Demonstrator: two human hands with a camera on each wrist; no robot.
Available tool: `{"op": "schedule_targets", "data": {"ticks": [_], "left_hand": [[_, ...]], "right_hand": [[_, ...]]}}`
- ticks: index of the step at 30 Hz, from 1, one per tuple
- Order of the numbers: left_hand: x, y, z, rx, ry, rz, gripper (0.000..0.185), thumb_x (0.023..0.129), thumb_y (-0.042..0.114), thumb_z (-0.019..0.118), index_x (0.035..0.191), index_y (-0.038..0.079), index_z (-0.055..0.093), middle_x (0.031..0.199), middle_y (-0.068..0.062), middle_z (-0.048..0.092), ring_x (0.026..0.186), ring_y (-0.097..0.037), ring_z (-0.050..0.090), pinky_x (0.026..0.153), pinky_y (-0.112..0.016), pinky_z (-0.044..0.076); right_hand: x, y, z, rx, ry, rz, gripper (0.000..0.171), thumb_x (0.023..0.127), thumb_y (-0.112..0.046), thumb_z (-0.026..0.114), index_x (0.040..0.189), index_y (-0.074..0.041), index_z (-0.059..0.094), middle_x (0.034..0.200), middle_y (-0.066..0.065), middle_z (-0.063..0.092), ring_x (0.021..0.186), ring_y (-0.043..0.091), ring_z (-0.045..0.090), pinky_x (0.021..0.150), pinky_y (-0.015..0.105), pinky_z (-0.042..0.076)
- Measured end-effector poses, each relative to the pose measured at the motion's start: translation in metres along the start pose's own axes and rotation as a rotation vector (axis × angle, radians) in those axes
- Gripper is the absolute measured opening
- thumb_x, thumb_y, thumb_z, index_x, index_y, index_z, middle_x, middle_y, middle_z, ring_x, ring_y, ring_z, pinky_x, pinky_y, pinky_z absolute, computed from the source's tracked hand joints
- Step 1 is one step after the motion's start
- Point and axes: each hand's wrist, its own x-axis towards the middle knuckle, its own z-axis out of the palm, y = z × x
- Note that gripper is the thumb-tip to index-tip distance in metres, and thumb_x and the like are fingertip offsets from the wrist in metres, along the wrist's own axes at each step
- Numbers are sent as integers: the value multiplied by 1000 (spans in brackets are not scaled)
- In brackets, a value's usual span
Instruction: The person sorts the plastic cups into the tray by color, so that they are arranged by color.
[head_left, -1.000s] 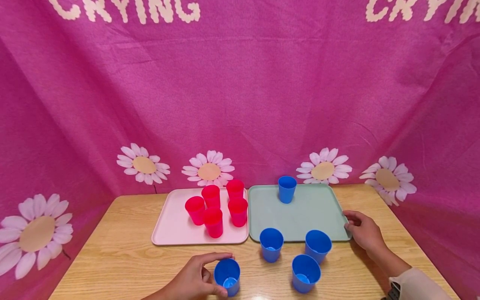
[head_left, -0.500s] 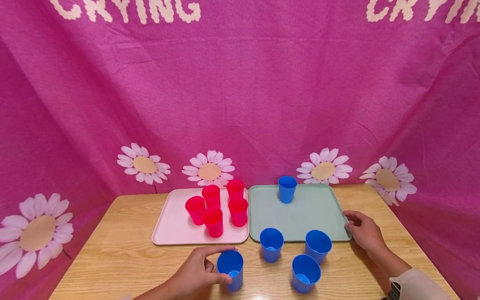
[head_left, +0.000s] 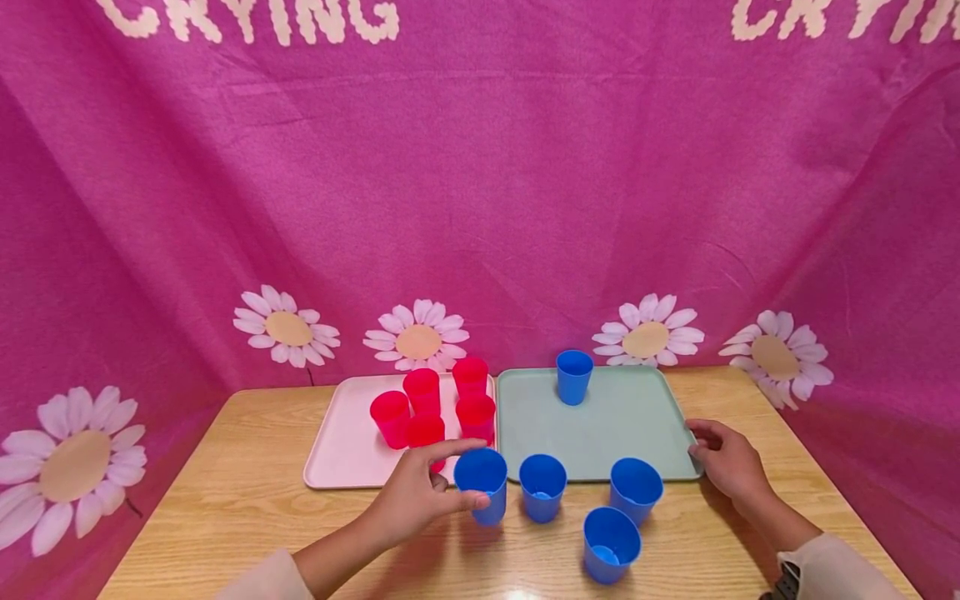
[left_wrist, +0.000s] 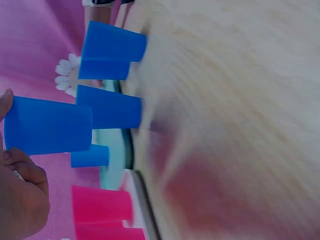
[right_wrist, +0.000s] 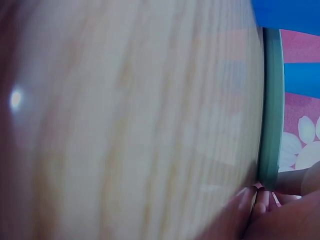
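My left hand point(head_left: 416, 496) grips a blue cup point(head_left: 482, 492) between thumb and fingers, upright and close to the front corners of both trays. In the left wrist view this held cup point(left_wrist: 50, 125) hangs clear of the wooden surface. On the far right, my right hand point(head_left: 729, 462) pinches the right edge of the green tray point(head_left: 622, 429); the right wrist view has fingers and thumb at the tray's rim point(right_wrist: 271, 110). One blue cup point(head_left: 573, 380) stands at the back of that tray. Three more stand in front: a blue cup point(head_left: 542, 492) beside the held one, and two farther right.
A pink tray point(head_left: 337, 454) adjoins the green one on the left, bearing several red cups point(head_left: 390, 419), partly hidden by the left hand. Behind the wooden table point(head_left: 217, 517) hangs a magenta cloth point(head_left: 480, 208) with printed daisies.
My left hand has lifted the blue cup and moved it forward and to the right, from the table's front toward the trays. The right hand stays at the green tray's edge.
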Motion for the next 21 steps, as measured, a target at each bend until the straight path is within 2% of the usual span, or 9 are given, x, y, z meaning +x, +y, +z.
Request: {"op": "schedule_targets", "data": {"ticks": [4, 8, 12, 17, 21], "left_hand": [[9, 13, 1, 37, 42, 24, 65, 79, 45, 88, 138, 28, 67, 67, -3, 51, 52, -13, 39, 48, -23, 35], [21, 22, 2, 60, 65, 74, 64, 80, 45, 87, 138, 29, 67, 76, 0, 61, 56, -13, 46, 49, -23, 39], [33, 30, 6, 47, 76, 133, 62, 82, 41, 87, 138, 28, 67, 87, -3, 67, 54, -13, 45, 49, -23, 39], [51, 39, 12, 51, 88, 163, 63, 82, 40, 87, 140, 27, 65, 92, 0, 67, 48, -12, 38, 48, -22, 37], [65, 47, 20, 46, 106, 145, 63, 82, 39, 87, 140, 28, 66, 98, 2, 68, 65, -13, 53, 52, -25, 46]], "right_hand": [[1, -1, -1, -4, 6, 3, 44, 101, -3, 56, 144, 7, 50, 140, 33, 52, 116, 42, 52, 83, 22, 50], [2, -1, 0, -1, 1, 8, 45, 102, -3, 56, 145, 7, 49, 141, 33, 51, 116, 42, 52, 85, 26, 51], [2, -1, 1, -2, -2, 8, 45, 102, -3, 56, 145, 7, 48, 143, 34, 49, 119, 44, 51, 93, 37, 53], [0, -1, 1, -4, 2, 7, 45, 101, -3, 55, 145, 7, 48, 143, 34, 49, 120, 44, 52, 91, 31, 54], [0, -1, 3, -5, 1, 7, 45, 101, -3, 55, 145, 7, 48, 142, 33, 50, 120, 44, 52, 95, 40, 54]]}}
